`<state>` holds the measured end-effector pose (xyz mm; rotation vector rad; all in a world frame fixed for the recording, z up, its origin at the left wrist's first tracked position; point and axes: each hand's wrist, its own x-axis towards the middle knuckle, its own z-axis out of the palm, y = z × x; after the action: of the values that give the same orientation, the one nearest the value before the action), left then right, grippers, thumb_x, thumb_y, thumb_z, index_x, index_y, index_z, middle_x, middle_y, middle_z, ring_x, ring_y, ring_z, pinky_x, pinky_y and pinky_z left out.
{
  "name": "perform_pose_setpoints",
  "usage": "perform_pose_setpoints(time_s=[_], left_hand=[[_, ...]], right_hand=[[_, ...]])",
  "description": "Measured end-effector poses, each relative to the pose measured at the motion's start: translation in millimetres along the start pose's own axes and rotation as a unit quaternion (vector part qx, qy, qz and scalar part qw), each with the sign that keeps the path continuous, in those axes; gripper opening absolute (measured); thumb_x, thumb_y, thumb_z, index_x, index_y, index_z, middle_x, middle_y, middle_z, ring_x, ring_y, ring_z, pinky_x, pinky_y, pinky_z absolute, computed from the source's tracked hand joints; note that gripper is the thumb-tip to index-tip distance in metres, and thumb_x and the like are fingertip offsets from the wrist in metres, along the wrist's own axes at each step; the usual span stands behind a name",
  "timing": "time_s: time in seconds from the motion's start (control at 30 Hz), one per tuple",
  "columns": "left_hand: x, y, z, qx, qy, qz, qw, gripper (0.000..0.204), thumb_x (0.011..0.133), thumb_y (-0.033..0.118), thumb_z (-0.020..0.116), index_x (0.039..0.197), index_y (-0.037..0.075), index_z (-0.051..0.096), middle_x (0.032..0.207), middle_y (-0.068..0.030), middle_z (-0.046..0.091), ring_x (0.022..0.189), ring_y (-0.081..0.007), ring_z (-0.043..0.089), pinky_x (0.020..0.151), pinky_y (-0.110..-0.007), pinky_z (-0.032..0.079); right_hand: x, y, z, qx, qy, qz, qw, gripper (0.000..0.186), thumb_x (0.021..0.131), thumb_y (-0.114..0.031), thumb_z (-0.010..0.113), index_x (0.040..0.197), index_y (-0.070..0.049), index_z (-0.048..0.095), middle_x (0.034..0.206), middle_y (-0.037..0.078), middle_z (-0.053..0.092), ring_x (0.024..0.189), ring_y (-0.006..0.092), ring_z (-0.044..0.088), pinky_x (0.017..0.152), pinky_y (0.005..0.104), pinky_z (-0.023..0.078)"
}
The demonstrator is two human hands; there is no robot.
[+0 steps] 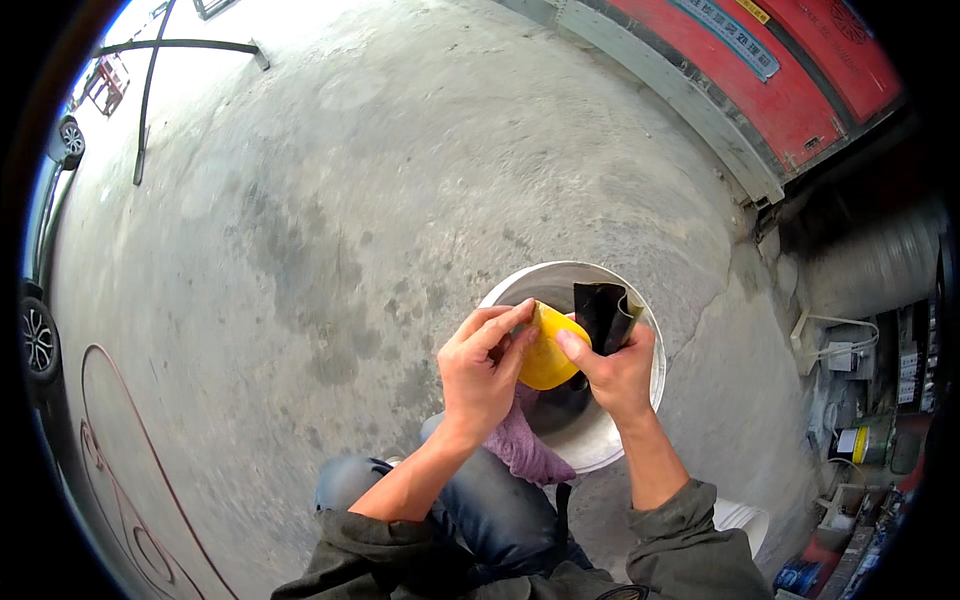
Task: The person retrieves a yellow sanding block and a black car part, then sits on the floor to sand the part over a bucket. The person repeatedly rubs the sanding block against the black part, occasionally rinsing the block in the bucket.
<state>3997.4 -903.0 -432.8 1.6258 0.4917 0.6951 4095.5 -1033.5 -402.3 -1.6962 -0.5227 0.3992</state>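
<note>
We find both hands at work just above the mouth of a white bucket (590,442), with the yellow pad (550,352) between them. The left hand (482,368) has its fingers and thumb closed at the pad's left edge. The right hand (620,378) lays its thumb over the pad's right side and, with the same grasp, retains a folded black sheet (597,310), which stands up beyond the thumb, to the right of the pad. We cannot tell how the right fingers lie behind these items.

Below the left hand, we note a purple cloth (530,450) draped over the near side of the bucket's rim. Denim-clad legs (500,510) lie beneath the left forearm, and dark sleeves (690,540) are pushed up on both arms. A second white container (742,522) shows beside the right sleeve.

The concrete floor (420,170) extends ahead of the hands, with darker stains (300,270) forward and left of them. Well to the left, we record a reddish hose (151,445) in loose loops and a vehicle wheel (40,340). Well ahead and right stand red panels (740,90).
</note>
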Motion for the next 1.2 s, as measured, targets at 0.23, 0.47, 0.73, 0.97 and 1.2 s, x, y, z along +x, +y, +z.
perform_pose_setpoints(time_s=[0.23,0.47,0.73,0.97,1.2], left_hand=[[-1,0,0,-0.069,-0.028,-0.046,0.996,0.023,0.086,0.001,0.072,0.109,-0.002,0.071,0.101,-0.0062,0.067,0.087,-0.0086,0.063,0.073,-0.020,0.050],[-1,2,-2,-0.103,-0.086,-0.003,0.991,0.023,0.084,0.003,0.074,0.107,0.000,0.073,0.098,-0.0079,0.070,0.083,-0.0103,0.066,0.069,-0.022,0.052],[3,7,-10,-0.091,-0.141,0.072,0.983,0.016,0.082,0.006,0.077,0.097,-0.001,0.073,0.087,-0.0100,0.072,0.073,-0.0139,0.069,0.063,-0.024,0.053],[2,14,-14,-0.135,-0.215,0.016,0.967,0.012,0.085,0.008,0.075,0.087,-0.002,0.070,0.073,-0.0074,0.069,0.064,-0.0104,0.065,0.055,-0.024,0.050],[-2,13,-12,-0.228,-0.254,-0.123,0.932,0.015,0.093,0.012,0.068,0.087,-0.002,0.066,0.066,-0.0032,0.063,0.059,-0.0073,0.060,0.052,-0.023,0.048]], right_hand=[[-10,1,7,0.057,0.008,0.012,0.998,0.019,0.081,-0.008,0.075,0.097,0.001,0.072,0.091,0.004,0.072,0.082,0.0099,0.066,0.075,0.0257,0.052],[-11,-4,-1,0.063,-0.003,-0.020,0.998,0.015,0.079,-0.003,0.075,0.092,-0.001,0.071,0.090,0.003,0.071,0.080,0.0093,0.065,0.073,0.0254,0.052],[-14,-9,-11,0.090,-0.043,-0.037,0.994,0.013,0.073,0.003,0.074,0.082,-0.002,0.066,0.081,0.004,0.067,0.075,0.0103,0.063,0.069,0.0260,0.051],[-15,-2,-25,0.101,-0.116,-0.039,0.987,0.015,0.071,0.003,0.075,0.082,-0.002,0.066,0.082,0.004,0.067,0.075,0.0115,0.063,0.068,0.0267,0.051],[-14,-7,-27,0.071,-0.120,-0.014,0.990,0.014,0.073,0.003,0.075,0.083,-0.002,0.067,0.080,0.002,0.067,0.073,0.0097,0.062,0.066,0.0251,0.050]])
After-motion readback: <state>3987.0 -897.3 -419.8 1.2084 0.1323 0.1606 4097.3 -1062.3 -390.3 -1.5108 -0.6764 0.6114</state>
